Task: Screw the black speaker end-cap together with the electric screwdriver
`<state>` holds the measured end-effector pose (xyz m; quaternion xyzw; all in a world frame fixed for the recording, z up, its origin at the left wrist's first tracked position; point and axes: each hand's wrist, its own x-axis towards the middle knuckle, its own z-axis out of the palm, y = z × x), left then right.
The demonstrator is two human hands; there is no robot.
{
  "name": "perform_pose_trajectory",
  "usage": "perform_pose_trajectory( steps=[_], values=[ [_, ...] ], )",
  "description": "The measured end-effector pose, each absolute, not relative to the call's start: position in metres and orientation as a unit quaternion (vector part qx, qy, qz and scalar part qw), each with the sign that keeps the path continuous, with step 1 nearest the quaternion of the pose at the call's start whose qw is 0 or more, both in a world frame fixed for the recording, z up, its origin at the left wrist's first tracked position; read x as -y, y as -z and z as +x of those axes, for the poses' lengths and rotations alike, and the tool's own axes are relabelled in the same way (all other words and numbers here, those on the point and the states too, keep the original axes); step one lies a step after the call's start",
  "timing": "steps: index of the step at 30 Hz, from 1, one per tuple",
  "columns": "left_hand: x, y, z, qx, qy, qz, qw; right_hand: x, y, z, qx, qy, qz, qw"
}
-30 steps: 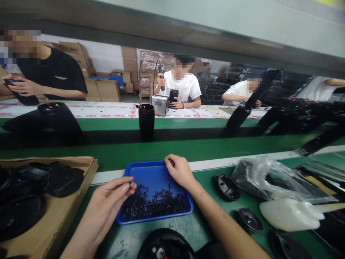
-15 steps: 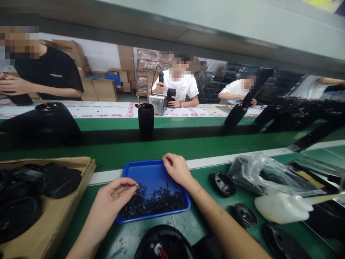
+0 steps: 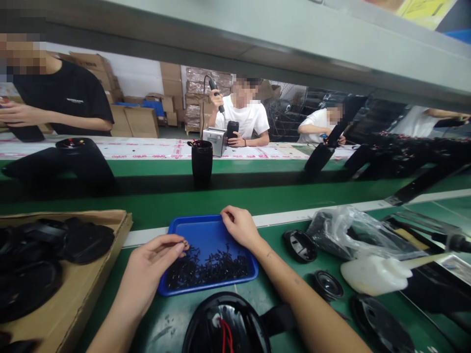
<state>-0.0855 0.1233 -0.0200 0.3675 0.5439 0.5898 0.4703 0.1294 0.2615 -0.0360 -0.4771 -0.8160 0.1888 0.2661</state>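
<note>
A head-worn view looks down at two bare hands over a green surface (image 3: 162, 314). Between them lies a shallow blue tray (image 3: 196, 228), its near half covered with a loose heap of small black pieces (image 3: 211, 267), many thin like screws.

The left hand (image 3: 150, 257) is over the tray's left edge, thumb and fingers pinching a small object (image 3: 186, 243), too tiny to identify. The right hand (image 3: 241, 228) rests at the tray's far right rim with its fingers curled in; whether they grip anything cannot be told.

Just in front of the tray, at the bottom of the view, sits a glossy black housing (image 3: 228, 323) with red wires (image 3: 226, 333) rising from it. To the left, a cardboard box (image 3: 91, 274) contains black round parts (image 3: 88, 242). To the right are a black oval part (image 3: 300, 246), a small speaker-like disc (image 3: 328, 284), a clear plastic bag (image 3: 342, 228) and a white bottle (image 3: 375, 274).

Beyond the tray, a black cylinder (image 3: 202, 164) stands upright. Behind it, a co-worker in a white shirt (image 3: 253, 120) has a corded tool (image 3: 216, 93) in one hand and a dark cylindrical part (image 3: 232, 129) in the other.
</note>
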Motion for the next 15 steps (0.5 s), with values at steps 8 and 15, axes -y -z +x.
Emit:
perform_pose_trajectory(
  steps=[8,15],
  values=[
    [-0.124,0.019,-0.086,-0.505,-0.624,0.29,0.521,-0.262,0.036,0.13,0.815,-0.193,-0.477,0.267],
    [-0.124,0.011,-0.083,-0.471,-0.658,0.229,0.542,-0.262,0.036,0.129,0.812,-0.199,-0.478,0.27]
  ],
)
